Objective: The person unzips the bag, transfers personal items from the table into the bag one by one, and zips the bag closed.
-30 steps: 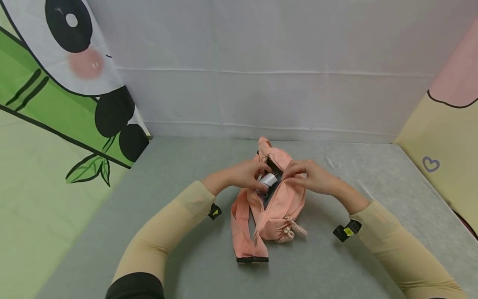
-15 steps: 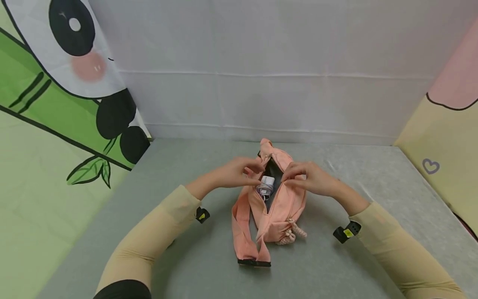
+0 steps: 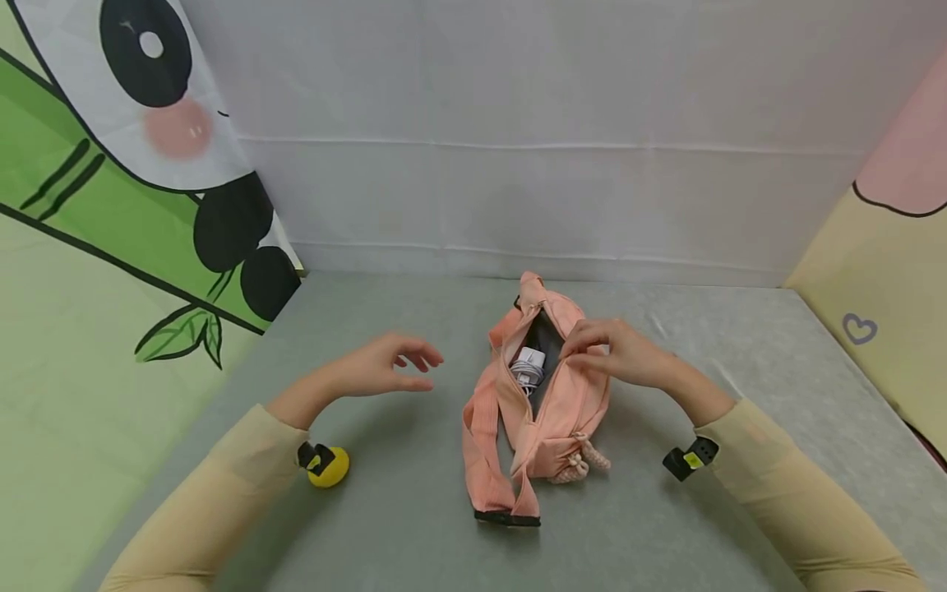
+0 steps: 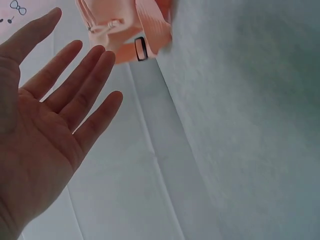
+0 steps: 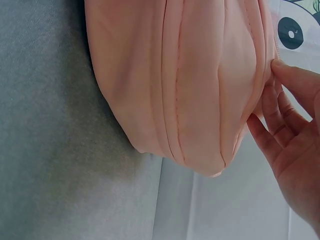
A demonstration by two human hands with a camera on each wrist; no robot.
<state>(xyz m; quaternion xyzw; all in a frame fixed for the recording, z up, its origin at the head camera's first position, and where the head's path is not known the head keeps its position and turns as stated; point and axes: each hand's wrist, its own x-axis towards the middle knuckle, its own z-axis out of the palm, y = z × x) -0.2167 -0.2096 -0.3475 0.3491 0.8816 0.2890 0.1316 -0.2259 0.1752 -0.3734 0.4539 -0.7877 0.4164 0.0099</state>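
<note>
A pink waist bag lies on the grey table with its zip undone. Inside its dark-lined opening sits a white charger with its cable wound up. My right hand pinches the right edge of that opening; the right wrist view shows thumb and fingers on the pink fabric. Left of the bag and apart from it, my left hand hovers over the table, holding nothing. In the left wrist view, its fingers are spread and nearly straight.
A yellow round object shows beside my left wrist, partly hidden by the wrist camera. The bag's strap trails toward me, and a braided cord hangs at its near end. Behind the table hangs a pale cloth.
My left hand has let go of the charger and moved left, away from the bag. The charger stays in the bag. My right hand keeps its hold, and the yellow object has come into view.
</note>
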